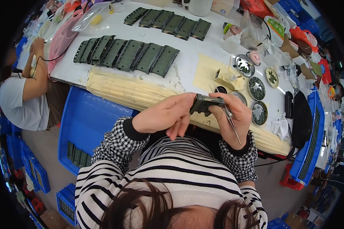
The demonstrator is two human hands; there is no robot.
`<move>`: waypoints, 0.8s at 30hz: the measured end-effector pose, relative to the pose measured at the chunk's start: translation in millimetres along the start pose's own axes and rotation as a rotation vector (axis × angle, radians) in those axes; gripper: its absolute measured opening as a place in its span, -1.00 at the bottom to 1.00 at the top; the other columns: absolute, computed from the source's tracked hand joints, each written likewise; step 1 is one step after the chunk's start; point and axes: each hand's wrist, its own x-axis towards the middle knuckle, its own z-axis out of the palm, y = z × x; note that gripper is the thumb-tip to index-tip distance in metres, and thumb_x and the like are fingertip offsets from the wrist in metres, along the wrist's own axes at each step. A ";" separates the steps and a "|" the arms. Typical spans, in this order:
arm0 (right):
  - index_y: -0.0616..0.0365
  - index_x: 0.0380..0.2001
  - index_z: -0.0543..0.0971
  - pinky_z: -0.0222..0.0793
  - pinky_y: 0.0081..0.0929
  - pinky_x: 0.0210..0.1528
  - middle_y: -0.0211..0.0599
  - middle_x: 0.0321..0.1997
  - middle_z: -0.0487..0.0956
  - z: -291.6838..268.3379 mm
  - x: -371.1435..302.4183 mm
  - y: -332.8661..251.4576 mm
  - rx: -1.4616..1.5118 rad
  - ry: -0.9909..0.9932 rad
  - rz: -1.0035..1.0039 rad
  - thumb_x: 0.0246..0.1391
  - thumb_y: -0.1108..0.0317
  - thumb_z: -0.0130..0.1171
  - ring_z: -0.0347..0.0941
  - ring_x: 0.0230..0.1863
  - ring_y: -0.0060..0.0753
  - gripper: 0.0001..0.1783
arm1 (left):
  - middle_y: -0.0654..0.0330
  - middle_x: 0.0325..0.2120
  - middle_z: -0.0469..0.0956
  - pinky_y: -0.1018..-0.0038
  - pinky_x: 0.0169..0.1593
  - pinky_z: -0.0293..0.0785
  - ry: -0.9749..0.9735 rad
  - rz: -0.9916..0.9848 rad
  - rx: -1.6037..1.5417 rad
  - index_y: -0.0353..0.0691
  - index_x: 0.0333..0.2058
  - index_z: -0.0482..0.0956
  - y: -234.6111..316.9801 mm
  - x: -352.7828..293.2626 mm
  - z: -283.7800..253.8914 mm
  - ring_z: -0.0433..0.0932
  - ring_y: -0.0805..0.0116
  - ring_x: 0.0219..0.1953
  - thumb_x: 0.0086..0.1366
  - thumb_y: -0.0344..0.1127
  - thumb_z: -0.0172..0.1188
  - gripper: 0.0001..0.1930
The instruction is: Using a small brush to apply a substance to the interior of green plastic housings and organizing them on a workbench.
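Note:
Above the table's near edge I hold a dark green plastic housing (207, 102) between both hands. My left hand (160, 115) pinches its left end with thumb and index finger, the other fingers hanging loosely below. On its right end, my right hand (235, 114) grips the piece with thumb and fingers. A pair of metal tweezers (232, 124) is also tucked in that hand, slanting down along the palm. Round dishes of small dark parts, among them one dish (256, 88) and a lower one (259, 113), stand just right of my right hand.
Two rows of similar green housings, a near row (126, 55) and a far row (172, 23), lie on the white table (141, 84). A taped yellow block (229, 79) stands near the dishes. At left are a blue bin (78, 126) and a seated person (25, 95). Bags crowd the right.

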 end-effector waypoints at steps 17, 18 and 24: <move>0.29 -0.16 0.54 0.26 -0.22 0.15 -0.03 -0.12 0.50 -95.3 -13.1 38.4 -0.596 0.298 -0.041 0.31 0.43 -0.11 0.46 -0.02 -0.06 -0.76 | 0.11 -0.30 0.48 0.30 -0.19 0.64 -0.091 0.255 -0.368 -0.46 0.21 0.20 -32.6 22.7 6.9 0.58 0.35 -0.39 0.04 -0.18 0.44 -0.14; 0.29 -0.24 0.53 0.37 -0.31 -0.10 -0.10 -0.27 0.52 -101.7 -11.0 52.5 -0.463 0.323 0.128 0.26 0.46 -0.05 0.51 -0.20 -0.13 -0.82 | 0.15 -0.43 0.47 0.45 -0.30 0.62 -0.032 0.234 -0.324 -0.44 0.15 0.23 -26.2 22.0 12.6 0.54 0.42 -0.51 0.07 -0.31 0.33 -0.29; 0.31 -0.37 0.56 0.39 -0.29 -0.30 -0.06 -0.38 0.55 -112.4 28.4 113.0 -0.675 0.045 0.222 0.11 0.36 0.19 0.50 -0.36 -0.08 -0.81 | 0.26 -0.63 0.39 0.61 -0.50 0.43 0.077 0.258 -0.259 -0.44 0.13 0.24 -39.4 32.3 18.7 0.38 0.54 -0.67 0.25 0.03 0.23 -0.29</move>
